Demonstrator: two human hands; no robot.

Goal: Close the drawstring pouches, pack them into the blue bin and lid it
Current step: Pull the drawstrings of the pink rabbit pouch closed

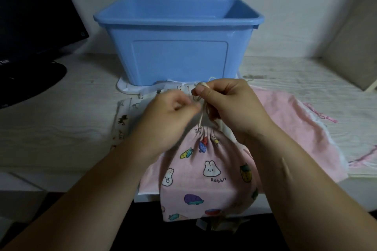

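Hands close a pink rabbit-print pouch at the worktop edge: left hand and right hand both pinch its cream drawstring above the gathered mouth, near the open blue bin; a plain pink pouch lies beside.

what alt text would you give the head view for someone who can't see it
The left hand and right hand pinch the cream drawstring of a pink rabbit-print pouch whose mouth is gathered shut. Behind them an open blue bin stands on a white desk, with a plain pink pouch and a white animal-print pouch lying flat nearby.
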